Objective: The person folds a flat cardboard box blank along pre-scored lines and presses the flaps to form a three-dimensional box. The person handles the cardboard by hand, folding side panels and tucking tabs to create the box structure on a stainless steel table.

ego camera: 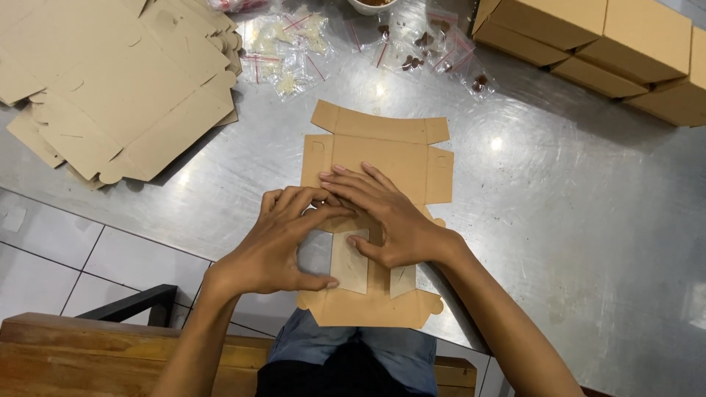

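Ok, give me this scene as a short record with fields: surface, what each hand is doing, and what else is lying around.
surface: steel table
left hand: pressing on the flat cardboard box blank
right hand: flat on the same blank, fingers overlapping the left
far left: stack of flat blanks
far right: folded cardboard boxes
far middle: small clear bags, some with brown pieces
near edge: wooden bench

A scuffed steel table point(573, 220) carries a flat cardboard box blank point(382, 158) near centre, stacked blanks point(125, 88) far left, small plastic bags point(294, 51) far centre, folded boxes point(625, 51) far right.
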